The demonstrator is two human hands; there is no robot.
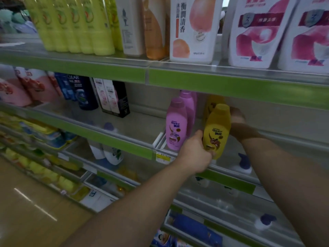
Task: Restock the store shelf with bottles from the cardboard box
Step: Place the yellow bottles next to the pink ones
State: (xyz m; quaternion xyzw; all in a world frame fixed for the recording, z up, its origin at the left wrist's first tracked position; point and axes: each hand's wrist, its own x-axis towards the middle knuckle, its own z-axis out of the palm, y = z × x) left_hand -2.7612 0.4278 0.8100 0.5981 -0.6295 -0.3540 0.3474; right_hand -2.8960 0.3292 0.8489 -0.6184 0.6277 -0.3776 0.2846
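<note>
Right now the yellow bottle [216, 131] stands upright at the front edge of the shelf [142, 129], its long axis vertical, cap up, label facing out. The left hand [195, 154] is closed round its lower part from about 7 o'clock, fingers wrapped at the base, thumb against the left flank. The right hand [236, 120] reaches in from 3 o'clock, behind and beside the bottle's shoulder; it lies in shadow under the upper shelf, and I cannot tell whether it grips the bottle or merely steadies it. A second yellow bottle [211, 104] stands directly behind, at 12 o'clock, so the coming move looks like a short push straight back along the row. The left hand is the nearer one and has the surer hold.

Just beside, at 9 o'clock of the yellow bottle, stands a pink bottle [176, 124] of the same shape, with another behind it; the two rows are near but apart.

Both bottles are smooth, glossy plastic, oval in section, narrowing to a rounded cap, with printed labels low on the front. They should slide easily on the pale shelf deck. A clear plastic lip with a green strip [231, 86] runs along each shelf edge. The cardboard box is not in view.
</note>
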